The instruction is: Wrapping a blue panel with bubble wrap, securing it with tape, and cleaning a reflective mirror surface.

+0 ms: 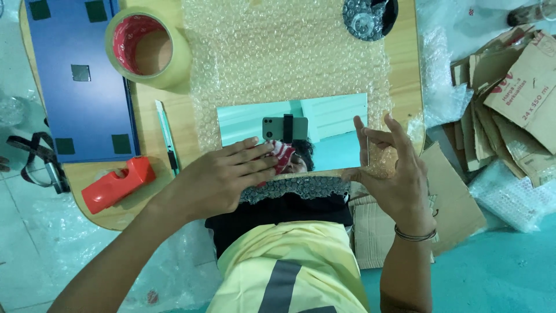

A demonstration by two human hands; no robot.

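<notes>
A rectangular mirror [324, 124] lies flat on a sheet of bubble wrap [278, 52] spread over a wooden table [405, 69]. My left hand [223, 177] rests palm down on the mirror's near left part, fingers together and stretched across the glass. My right hand [385, 168] is at the mirror's near right corner, fingers spread and raised, thumb and fingertips touching the bubble wrap edge there. A folded strip of bubble wrap [295, 186] runs along the mirror's near edge between both hands.
A roll of beige packing tape [147, 49], a blue board [81, 75], a box cutter [167, 138] and an orange tape dispenser [116, 184] sit at the left. A dark round container [369, 17] stands at the far edge. Flattened cardboard [509, 110] lies on the floor to the right.
</notes>
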